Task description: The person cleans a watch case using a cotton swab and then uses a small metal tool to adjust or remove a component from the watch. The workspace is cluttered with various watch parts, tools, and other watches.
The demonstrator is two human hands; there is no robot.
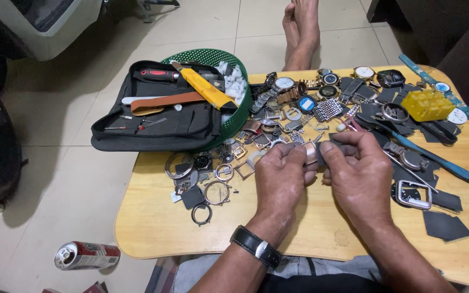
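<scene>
- Head view: both hands meet over the middle of the low wooden table (153, 228), lifted clear of the clutter, likely so the work sits right under the eyes.
- Left hand (280, 176) is curled shut, its fingers (294, 154) pinching one side of a small curved metal watch part (311, 153), rose-toned, seemingly a band link or case piece; too small to say which.
- Right hand (360, 173) is closed too, fingers (348, 142) nipping a dark strap piece (336, 146) that butts against the metal part. The part lies right between the two sets of fingertips, touching both.
- Loose bezels and case rings (216, 192) are spread out to the left, within easy reach.
- Whole wristwatches (284, 83) are lined up along the far edge.
- A blue-handled tool (441, 163) lies to the right, beside a yellow plastic block (427, 104).
- A black tool pouch (158, 114) lies open against a green basket (213, 57), half off the table's corner.
- A crushed drink can (87, 255) lies on the floor tiles.
</scene>
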